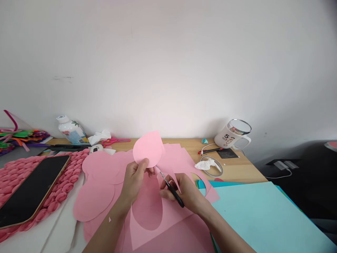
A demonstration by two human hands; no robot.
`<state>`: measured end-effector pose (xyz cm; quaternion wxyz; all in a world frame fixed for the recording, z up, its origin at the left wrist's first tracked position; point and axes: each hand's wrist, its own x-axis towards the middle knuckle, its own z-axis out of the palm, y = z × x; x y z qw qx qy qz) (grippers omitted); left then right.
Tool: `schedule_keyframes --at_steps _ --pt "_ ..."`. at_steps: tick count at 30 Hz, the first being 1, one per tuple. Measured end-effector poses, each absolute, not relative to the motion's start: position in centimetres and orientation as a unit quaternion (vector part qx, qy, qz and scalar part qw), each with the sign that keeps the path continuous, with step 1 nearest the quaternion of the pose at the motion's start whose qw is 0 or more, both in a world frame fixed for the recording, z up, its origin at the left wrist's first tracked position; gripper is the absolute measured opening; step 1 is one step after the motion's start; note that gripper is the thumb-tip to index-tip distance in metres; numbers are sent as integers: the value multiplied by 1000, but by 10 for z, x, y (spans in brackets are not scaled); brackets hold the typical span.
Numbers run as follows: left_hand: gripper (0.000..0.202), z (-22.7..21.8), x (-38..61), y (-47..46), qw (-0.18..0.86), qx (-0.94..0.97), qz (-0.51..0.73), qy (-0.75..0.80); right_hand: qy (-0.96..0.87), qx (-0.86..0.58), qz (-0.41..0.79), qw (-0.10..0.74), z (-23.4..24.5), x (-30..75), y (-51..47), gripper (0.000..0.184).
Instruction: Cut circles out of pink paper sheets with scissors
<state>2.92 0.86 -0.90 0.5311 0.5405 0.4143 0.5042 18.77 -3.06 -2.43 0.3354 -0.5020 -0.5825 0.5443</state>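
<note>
My left hand (136, 177) pinches a rounded piece of pink paper (147, 149), which is raised above the desk and comes to a point at its upper right. Black-handled scissors (172, 191) are gripped in my right hand (185, 193), their blades at the lower edge of that piece. A strip of the pink sheet hangs around the scissors by my right hand. Below lies a pink sheet with a rounded hole (172, 214). Several pink paper rounds (96, 200) overlap in a pile left of my left forearm.
A black phone (34, 189) rests on a pink braided mat (61, 189) at left. Light blue sheets (258, 214) lie at right. Along the wall are a white bottle (72, 130), pink scissors (116, 140), a tissue, a cable and a white mug (230, 135).
</note>
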Motion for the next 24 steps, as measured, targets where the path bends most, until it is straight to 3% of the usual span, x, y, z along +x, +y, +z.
schedule_keyframes --at_steps 9,12,15,19,24 --pt "31 -11 29 10 505 480 551 460 -556 -540 534 337 -24 187 -31 14" --pt "34 -6 29 8 481 442 596 467 -526 -531 553 369 -24 186 -29 20" --pt "28 -2 31 5 474 450 618 436 -492 -469 578 452 -20 184 -29 27" --pt "27 -3 35 -1 519 518 538 416 -448 -430 540 568 -16 182 -30 30" --pt "21 -3 41 -6 571 588 399 412 -390 -480 467 632 -15 186 -30 19"
